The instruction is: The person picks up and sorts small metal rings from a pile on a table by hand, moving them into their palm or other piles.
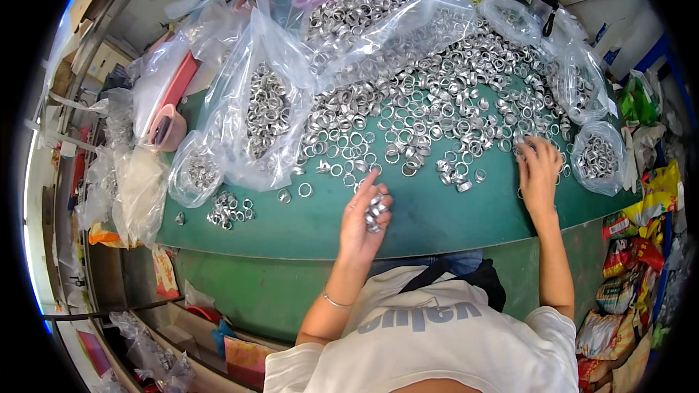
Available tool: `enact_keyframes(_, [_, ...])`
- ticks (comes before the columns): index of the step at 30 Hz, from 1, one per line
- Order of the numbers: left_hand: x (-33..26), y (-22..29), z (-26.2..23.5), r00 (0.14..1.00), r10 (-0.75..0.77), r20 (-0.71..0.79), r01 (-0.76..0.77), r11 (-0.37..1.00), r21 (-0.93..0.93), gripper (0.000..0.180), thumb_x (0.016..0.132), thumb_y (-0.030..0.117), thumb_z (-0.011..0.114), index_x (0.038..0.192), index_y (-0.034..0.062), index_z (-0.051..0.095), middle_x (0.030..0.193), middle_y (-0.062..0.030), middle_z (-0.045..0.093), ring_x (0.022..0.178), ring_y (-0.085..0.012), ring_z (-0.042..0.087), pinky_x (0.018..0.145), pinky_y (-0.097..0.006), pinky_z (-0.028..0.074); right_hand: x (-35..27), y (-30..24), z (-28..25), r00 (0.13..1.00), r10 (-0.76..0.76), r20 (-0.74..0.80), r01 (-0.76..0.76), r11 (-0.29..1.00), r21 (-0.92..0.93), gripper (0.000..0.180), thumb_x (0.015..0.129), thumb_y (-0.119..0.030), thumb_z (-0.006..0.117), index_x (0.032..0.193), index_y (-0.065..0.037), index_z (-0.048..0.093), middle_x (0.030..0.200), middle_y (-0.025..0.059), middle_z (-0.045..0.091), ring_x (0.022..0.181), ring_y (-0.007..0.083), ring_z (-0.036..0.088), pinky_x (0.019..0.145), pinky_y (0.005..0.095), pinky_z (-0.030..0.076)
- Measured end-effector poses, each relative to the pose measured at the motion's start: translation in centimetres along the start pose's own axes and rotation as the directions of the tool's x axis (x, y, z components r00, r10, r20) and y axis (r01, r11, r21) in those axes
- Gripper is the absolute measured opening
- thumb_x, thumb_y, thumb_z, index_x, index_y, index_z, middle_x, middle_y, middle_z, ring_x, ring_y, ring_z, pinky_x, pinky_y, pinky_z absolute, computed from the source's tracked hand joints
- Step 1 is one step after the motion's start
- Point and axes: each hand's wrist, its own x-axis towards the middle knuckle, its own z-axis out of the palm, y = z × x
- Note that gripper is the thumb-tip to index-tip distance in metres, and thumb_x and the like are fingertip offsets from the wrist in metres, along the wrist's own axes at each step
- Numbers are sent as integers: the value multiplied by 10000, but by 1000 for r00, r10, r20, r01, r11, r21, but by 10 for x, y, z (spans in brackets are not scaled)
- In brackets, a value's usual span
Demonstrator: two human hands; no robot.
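Silver metal rings lie in a wide heap across the green table. My left hand is curled around several of these rings in its palm, near the heap's front edge. Its index finger points forward and touches or nearly touches a loose ring. At the right end of the heap is my right hand, palm down, its bent fingers closed at a ring by the fingertips. The fingers partly hide that ring. A small group of rings sits apart at the front left.
Clear plastic bags of rings stand at left, front left and right. A large clear bag covers the heap's back. A pink cup is at the left edge; colourful packets are piled beyond the right edge.
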Motion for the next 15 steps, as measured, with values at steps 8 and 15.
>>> enact_keyframes(8, [-19,-17,13,974,-226,21,226,974,14,451,890,99,531,1301,-5,377,905,-79,504,701,-116,485,450,-197,389,33,-81,2,969,-144,199,30,874,485,194,736,-63,661,927,-50,630,927,77,553,910,259,505,814,359,367])
enact_keyframes(15, [-26,-24,9,957,-285,60,283,958,46,419,901,119,539,1283,-7,425,906,-77,553,728,-119,530,486,-193,432,44,-78,17,954,-107,282,-85,801,592,94,756,-31,646,841,-11,611,883,79,552,831,214,522,759,324,394])
